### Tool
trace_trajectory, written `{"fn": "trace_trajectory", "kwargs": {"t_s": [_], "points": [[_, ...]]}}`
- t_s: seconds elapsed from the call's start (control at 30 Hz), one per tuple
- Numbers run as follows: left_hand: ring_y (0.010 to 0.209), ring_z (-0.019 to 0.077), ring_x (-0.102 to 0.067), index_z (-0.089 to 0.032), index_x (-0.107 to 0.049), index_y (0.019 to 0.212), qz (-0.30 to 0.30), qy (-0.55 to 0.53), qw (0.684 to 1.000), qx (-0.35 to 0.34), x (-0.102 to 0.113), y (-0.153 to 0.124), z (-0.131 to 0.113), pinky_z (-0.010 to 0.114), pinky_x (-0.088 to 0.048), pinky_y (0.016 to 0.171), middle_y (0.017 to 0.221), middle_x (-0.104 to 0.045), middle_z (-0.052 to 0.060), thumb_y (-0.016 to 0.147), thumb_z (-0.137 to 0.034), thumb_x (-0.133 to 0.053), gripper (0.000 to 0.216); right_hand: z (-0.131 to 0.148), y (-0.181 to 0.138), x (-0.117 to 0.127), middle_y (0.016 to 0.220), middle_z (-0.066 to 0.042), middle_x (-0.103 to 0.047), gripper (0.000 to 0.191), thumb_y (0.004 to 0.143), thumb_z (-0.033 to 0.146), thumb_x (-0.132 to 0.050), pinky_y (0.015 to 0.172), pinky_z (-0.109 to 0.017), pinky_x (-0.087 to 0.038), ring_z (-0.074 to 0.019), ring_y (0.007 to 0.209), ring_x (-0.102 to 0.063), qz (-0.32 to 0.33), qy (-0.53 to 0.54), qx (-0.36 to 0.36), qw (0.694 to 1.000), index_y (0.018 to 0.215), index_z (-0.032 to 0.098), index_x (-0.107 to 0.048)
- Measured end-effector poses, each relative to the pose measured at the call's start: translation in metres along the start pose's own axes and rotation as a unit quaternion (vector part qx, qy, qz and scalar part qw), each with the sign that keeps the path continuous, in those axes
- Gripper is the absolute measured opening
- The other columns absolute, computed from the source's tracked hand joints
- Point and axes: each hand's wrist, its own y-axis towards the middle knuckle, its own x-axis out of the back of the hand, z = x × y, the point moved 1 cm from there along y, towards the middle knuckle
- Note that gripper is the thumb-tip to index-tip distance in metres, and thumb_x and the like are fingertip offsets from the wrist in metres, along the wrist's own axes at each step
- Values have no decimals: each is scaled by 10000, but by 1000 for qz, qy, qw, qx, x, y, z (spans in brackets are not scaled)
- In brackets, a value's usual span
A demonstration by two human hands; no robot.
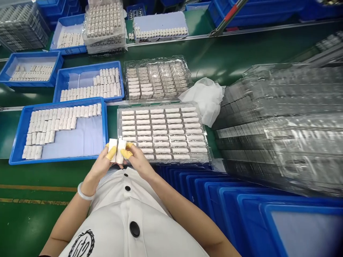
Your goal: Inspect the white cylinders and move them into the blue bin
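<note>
Both hands meet close to my body, just below the near edge of a clear plastic tray point(119, 123). My left hand point(103, 165) pinches a small white block-shaped part point(112, 145) with yellow finger cots on its fingertips. My right hand point(136, 160), also with yellow cots, grips a second white part point(121, 150) pressed beside the first. The clear tray holds rows of the same white parts point(163, 132) in its pockets. To the left lies a blue bin point(80, 142) partly filled with upright white parts point(53, 123).
More blue bins of white parts point(91, 84) and another filled clear tray point(157, 78) lie farther back on the green bench. A tall stack of empty clear trays point(281, 125) stands at the right. Stacked blue bins point(241, 207) sit at lower right, a white cloth point(206, 96) beside the trays.
</note>
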Motion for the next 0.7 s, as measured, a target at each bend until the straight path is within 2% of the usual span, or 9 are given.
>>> {"fn": "trace_trajectory", "kwargs": {"t_s": [0.07, 0.17, 0.23, 0.33, 0.47, 0.7], "points": [[817, 170, -620, -173, -557, 1134, -40, 80, 993, -80, -3, -6, 1, 283, -508, 702, 962, -648, 72, 867, -457, -569, 391, 10, -7, 2, 868, -20, -642, 299, 835, 341, -595, 693, -317, -520, -148, 717, -607, -44, -73, 60, 995, 1101, 204, -586], [1003, 196, -579, -196, -588, 1139, -36, 208, 956, -205, -4, -14, -2, 328, -472, 883, 1093, -616, 88, 889, -347, -568, 293, 20, -20, 8, 1055, -56, -647, 265, 830, 240, -607, 869, -375, -503, -198, 972, -602, -112, -209, 205, 950, 1095, 234, -607], [1079, 220, -554, -210, -602, 1146, -27, 269, 922, -279, -5, -18, -6, 369, -452, 939, 1137, -600, 98, 885, -277, -574, 271, 24, -27, 9, 1070, -65, -654, 300, 854, 183, -575, 888, -399, -504, -211, 1005, -603, -123, -262, 282, 915, 1144, 258, -598], [1097, 224, -553, -239, -594, 1191, -43, 333, 869, -362, -8, -23, -13, 391, -469, 933, 1141, -597, 94, 875, -207, -578, 319, 29, -33, 10, 1092, -77, -653, 383, 869, 139, -558, 863, -403, -525, -218, 1011, -611, -123, -301, 352, 878, 1223, 285, -563], [1079, 213, -574, -260, -575, 1234, -56, 371, 839, -394, -12, -27, -19, 381, -498, 907, 1146, -597, 91, 872, -175, -577, 372, 34, -35, 9, 1104, -86, -639, 493, 852, 98, -590, 851, -399, -537, -217, 1024, -602, -120, -318, 396, 853, 1293, 302, -505], [1059, 212, -585, -261, -568, 1240, -67, 396, 827, -394, -17, -29, -24, 378, -516, 887, 1132, -606, 92, 873, -178, -579, 376, 38, -35, 10, 1103, -88, -640, 518, 841, 81, -600, 832, -394, -551, -216, 1006, -612, -119, -322, 406, 847, 1299, 301, -500]]}}
